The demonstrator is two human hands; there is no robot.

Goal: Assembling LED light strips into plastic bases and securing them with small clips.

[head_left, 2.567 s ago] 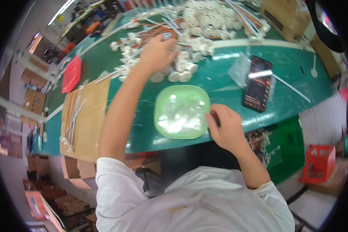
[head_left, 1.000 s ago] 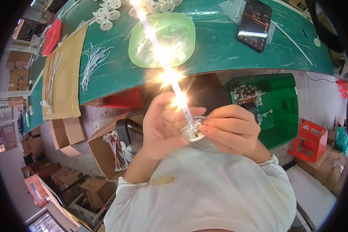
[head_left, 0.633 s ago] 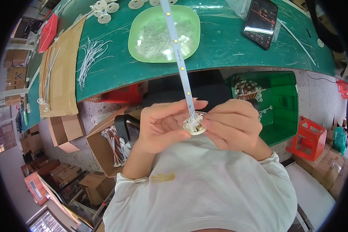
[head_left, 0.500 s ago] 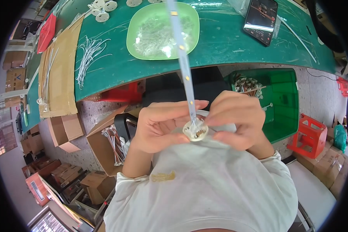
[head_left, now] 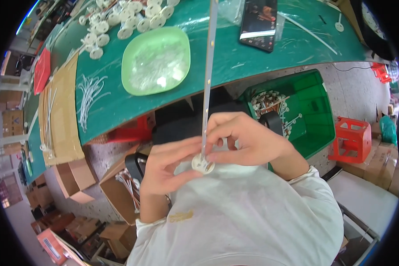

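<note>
brown cardboard sheet (head_left: 60, 111) lies at the far left of the green surface (head_left: 252, 62), with a red flat thing (head_left: 41, 71) just beyond it. loose white ties (head_left: 89, 93) lie beside the cardboard. white round discs (head_left: 119, 22) are piled at the surface's far edge. light green tray (head_left: 156, 60) sits near the front edge, holding clear small bits. below the surface, an open cardboard box (head_left: 124, 186) with white wires.

left hand (head_left: 168, 166) is clenched on the small white disc (head_left: 203, 165), thumb and fingers pinching it from the left, close to the chest. long white strip (head_left: 208, 75) stands up from the disc, running across the surface out of the top of view. right hand (head_left: 248, 142) grasps the strip's lower end just above the disc, fingertips touching the left hand's.

dark phone (head_left: 258, 22) lies on the surface right of the strip. green bin (head_left: 310, 111) on the floor holds finished pieces, red crate (head_left: 352, 138) beside it.
</note>
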